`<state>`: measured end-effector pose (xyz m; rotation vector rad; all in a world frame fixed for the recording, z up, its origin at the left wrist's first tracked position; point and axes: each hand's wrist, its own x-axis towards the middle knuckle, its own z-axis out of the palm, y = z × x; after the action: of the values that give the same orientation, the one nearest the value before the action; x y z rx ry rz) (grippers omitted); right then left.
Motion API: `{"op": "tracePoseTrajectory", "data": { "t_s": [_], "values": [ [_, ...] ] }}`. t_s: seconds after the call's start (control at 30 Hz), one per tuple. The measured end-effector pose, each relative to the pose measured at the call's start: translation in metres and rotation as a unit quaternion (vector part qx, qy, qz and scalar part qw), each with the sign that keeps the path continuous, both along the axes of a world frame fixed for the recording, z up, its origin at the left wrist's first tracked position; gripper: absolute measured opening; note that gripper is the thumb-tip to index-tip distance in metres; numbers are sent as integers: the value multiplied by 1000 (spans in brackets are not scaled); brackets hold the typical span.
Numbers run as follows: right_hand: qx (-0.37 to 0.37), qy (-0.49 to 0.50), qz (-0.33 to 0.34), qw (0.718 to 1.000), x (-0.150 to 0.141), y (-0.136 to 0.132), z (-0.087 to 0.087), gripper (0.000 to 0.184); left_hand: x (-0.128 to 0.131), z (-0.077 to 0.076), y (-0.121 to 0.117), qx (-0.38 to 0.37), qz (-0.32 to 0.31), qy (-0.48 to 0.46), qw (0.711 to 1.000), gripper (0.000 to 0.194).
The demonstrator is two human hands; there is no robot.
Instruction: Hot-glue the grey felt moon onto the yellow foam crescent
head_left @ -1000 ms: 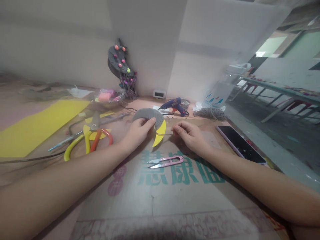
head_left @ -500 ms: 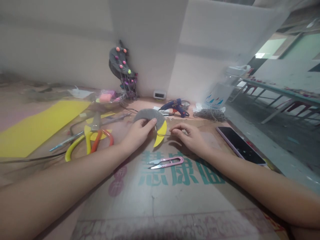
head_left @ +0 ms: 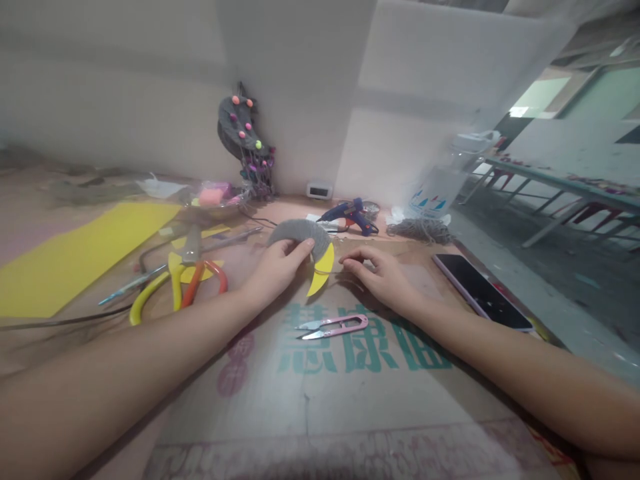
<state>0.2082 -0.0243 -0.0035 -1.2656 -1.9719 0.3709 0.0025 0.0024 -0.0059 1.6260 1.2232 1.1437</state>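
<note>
My left hand (head_left: pixel 287 263) grips a crescent cutout, thumb on top. Grey yarn is wound closely around most of the crescent (head_left: pixel 300 231), while its bare yellow tip (head_left: pixel 321 270) points down toward me. A strand of grey yarn crosses that yellow tip and runs right to my right hand (head_left: pixel 373 270). There the thumb and forefinger are pinched together on the strand, a short way from the crescent. Pink-handled thread snips (head_left: pixel 350 325) lie on the cardboard just below both hands, blades pointing left.
Left are pliers with yellow handles (head_left: pixel 177 280), orange-handled scissors (head_left: pixel 196 283) and a yellow sheet (head_left: pixel 95 253). Behind stand a decorated grey crescent (head_left: pixel 231 130), a blue glue gun (head_left: pixel 353 215) and a yarn bundle (head_left: pixel 423 230). A phone (head_left: pixel 477 290) and bottle (head_left: pixel 440 180) are right.
Both hands stay almost in place, with the crescent held the same way. The strand near my right hand appears slightly slacker.
</note>
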Motion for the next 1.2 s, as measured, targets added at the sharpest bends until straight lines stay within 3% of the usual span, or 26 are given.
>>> {"op": "tracePoseTrajectory", "data": {
  "t_s": [0.17,0.33,0.57,0.7,0.77,0.87,1.0,1.2],
  "values": [
    [67,6,-25,997,12,8,-2,18,0,-1,1,6,-1,14,1000,40],
    [82,-7,-84,993,25,21,0,22,0,-5,5,14,-20,11,1000,40],
    [100,-38,-93,990,22,19,-1,26,0,-8,6,29,-31,25,999,39],
    [123,-19,-80,989,31,25,18,20,0,-11,8,17,-37,14,999,42],
    [136,-22,-111,984,43,40,32,20,0,-12,10,11,-39,11,999,42],
    [52,-45,-183,981,60,69,44,27,0,-12,10,5,-42,4,999,42],
    [4,-42,-156,987,66,100,32,30,0,-12,11,1,-39,4,999,41],
    [-14,-24,-98,995,50,121,3,32,1,-12,11,-2,-35,-7,999,39]
  ]
}}
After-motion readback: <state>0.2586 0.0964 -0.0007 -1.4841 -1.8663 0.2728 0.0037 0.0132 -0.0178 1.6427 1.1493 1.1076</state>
